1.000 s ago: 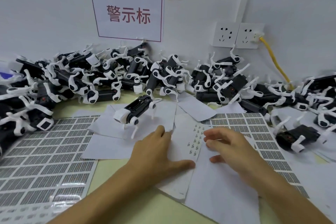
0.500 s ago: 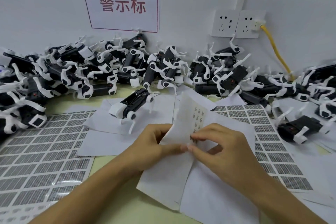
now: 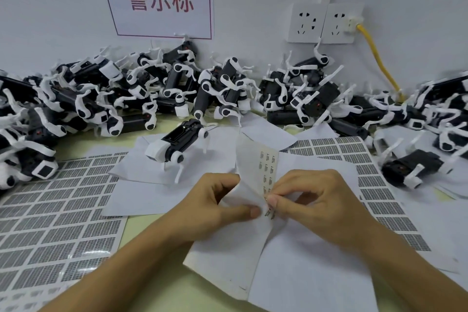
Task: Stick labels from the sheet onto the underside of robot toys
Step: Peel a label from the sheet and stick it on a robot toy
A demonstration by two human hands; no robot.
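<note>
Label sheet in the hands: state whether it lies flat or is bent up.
Bent up. The label sheet curls off the table, its top edge raised; the left hand holds it while the right hand pinches at a label.

Matt white paper label sheet [image 3: 255, 175] curls above a smooth pale-green worktop [image 3: 162, 284]; robot toys [image 3: 177, 142] show glossy black-and-white plastic; a yellow cable [image 3: 377, 58] looks rubbery.
</note>
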